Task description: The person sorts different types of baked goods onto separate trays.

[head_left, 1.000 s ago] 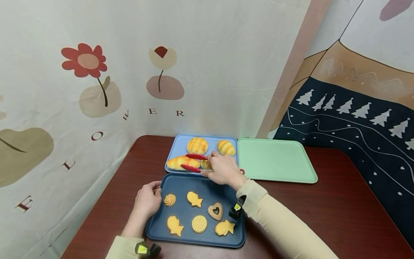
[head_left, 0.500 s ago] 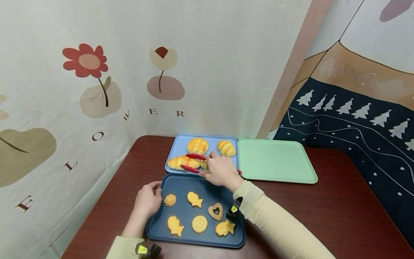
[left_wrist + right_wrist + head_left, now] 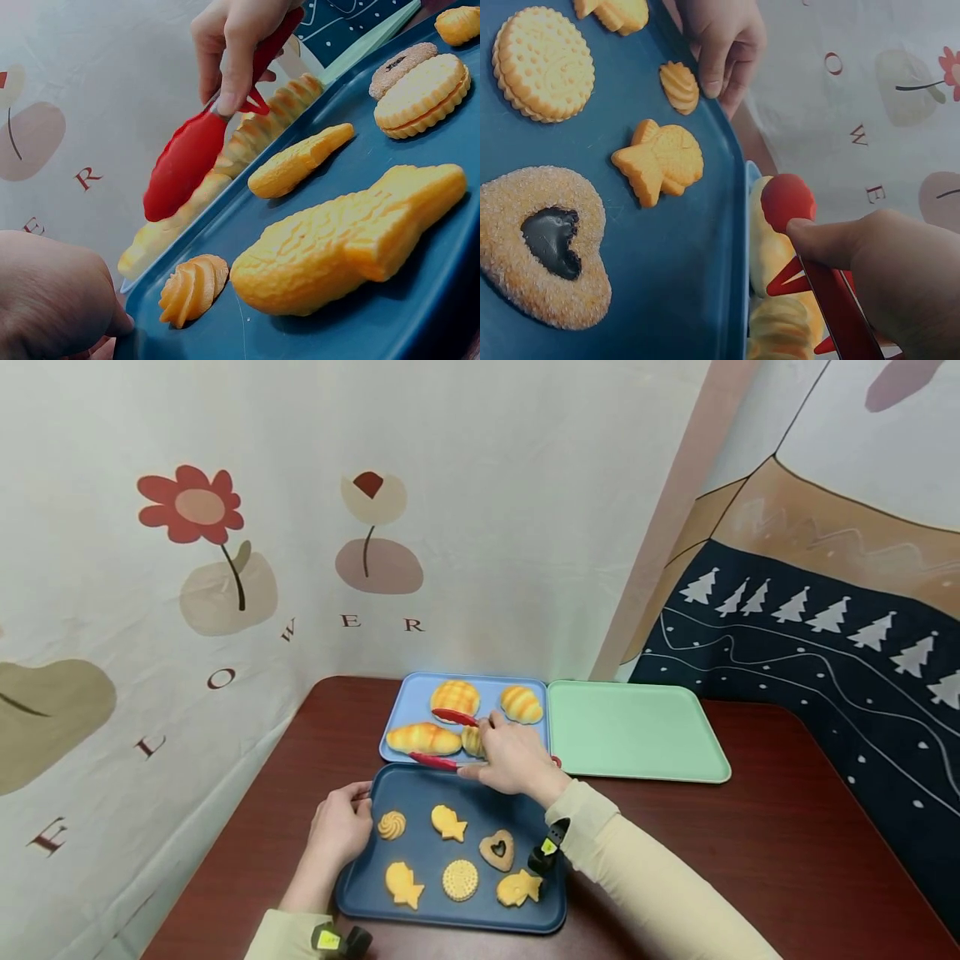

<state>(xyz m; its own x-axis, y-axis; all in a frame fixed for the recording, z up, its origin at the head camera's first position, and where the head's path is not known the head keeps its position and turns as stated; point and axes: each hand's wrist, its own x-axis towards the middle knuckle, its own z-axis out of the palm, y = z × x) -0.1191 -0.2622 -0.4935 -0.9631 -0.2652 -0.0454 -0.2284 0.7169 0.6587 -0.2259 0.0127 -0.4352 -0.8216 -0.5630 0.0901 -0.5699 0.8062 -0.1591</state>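
In the head view my right hand (image 3: 517, 758) grips red-tipped tongs (image 3: 433, 762) over the front of the light blue tray (image 3: 491, 681). The tong arms are spread apart, one tip behind and one in front of a long golden bread (image 3: 423, 739); nothing is pinched between them. Part of another bread (image 3: 472, 742) shows beside my fingers. A round bread (image 3: 455, 696) and a striped croissant (image 3: 521, 704) lie behind. My left hand (image 3: 341, 828) holds the left rim of the dark blue tray (image 3: 450, 922), thumb on top, as the right wrist view (image 3: 724, 45) shows.
On the dark tray lie several cookies: fish-shaped ones (image 3: 403, 885), a heart (image 3: 497, 850), a round one (image 3: 460, 881) and a swirl (image 3: 392, 825). A green tray (image 3: 637, 731) stands at the right, beside the blue one. A printed curtain (image 3: 487, 527) hangs behind the brown table (image 3: 645, 860).
The tong tips have spread wider around the long bread, the front tip moving toward the dark tray. My left hand stays on the dark tray; the view has shifted slightly.
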